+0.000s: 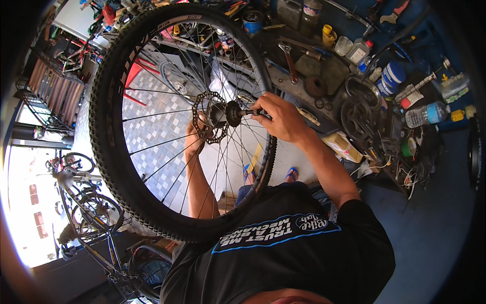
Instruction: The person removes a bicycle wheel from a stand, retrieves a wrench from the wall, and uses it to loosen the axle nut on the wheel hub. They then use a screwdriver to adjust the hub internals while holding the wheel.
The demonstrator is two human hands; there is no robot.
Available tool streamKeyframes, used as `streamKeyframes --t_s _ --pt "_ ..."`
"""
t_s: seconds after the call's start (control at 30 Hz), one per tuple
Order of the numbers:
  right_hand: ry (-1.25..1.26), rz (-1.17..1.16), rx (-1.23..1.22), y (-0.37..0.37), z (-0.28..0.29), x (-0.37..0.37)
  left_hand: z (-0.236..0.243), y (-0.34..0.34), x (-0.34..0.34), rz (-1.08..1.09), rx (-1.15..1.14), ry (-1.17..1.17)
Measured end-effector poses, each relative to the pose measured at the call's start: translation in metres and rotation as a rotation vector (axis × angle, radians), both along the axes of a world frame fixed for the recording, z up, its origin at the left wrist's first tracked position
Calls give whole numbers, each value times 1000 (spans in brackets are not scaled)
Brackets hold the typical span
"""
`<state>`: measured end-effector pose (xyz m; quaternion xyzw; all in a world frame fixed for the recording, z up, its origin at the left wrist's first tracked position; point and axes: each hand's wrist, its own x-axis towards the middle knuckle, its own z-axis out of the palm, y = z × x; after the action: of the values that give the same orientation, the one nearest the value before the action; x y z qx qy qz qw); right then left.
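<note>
Cluttered workshop, with a tool-strewn workbench (276, 81) running along to the right of the wheel (217, 115) and grey-and-white checked floor tiles (161, 102) showing through its spokes. Wheel's up in front of the person's black T-shirt (283, 258), knobbly tyre and all. Right hand (277, 116) is on the wheel's right side, fingers pinched round the black end piece of the hub (234, 112). Left hand (193, 139) is on the wheel's left side, curled in close by the brake rotor (216, 137); can't tell exactly what it's gripping, spokes are in the way. Adjustable wrench (289, 65) and a toothed sprocket cluster (315, 86) lie right of the wheel, bike (104, 261) parked to its left.
</note>
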<state>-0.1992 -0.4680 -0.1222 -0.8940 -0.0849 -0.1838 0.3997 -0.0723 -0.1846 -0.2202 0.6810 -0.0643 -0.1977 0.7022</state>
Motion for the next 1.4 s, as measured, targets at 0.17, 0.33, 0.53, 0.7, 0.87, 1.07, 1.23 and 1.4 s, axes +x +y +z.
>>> streamKeyframes --t_s 0.17,0.33,0.53,0.7,0.87,1.07,1.23,1.4 --pt "-59 10 -33 0 0 0 -9 -6 0 42 -83 -67" --pt "-219 35 -155 -3 -1 0 -14 -2 0 106 -46 35" --pt "236 -52 -50 -4 22 -5 -27 12 5 27 -134 -9" --pt "400 -86 -157 -1 23 0 -24 0 3 179 -30 41" --pt "-116 -17 -93 1 -4 -2 -45 18 14 87 3 40" --pt "174 -84 150 0 3 -3 -1 0 -7 77 -59 -6" --pt "196 -71 -58 5 0 4 -13 14 4 -23 86 -96" --pt "-222 -76 59 10 -11 3 -22 11 10 -45 93 -101"
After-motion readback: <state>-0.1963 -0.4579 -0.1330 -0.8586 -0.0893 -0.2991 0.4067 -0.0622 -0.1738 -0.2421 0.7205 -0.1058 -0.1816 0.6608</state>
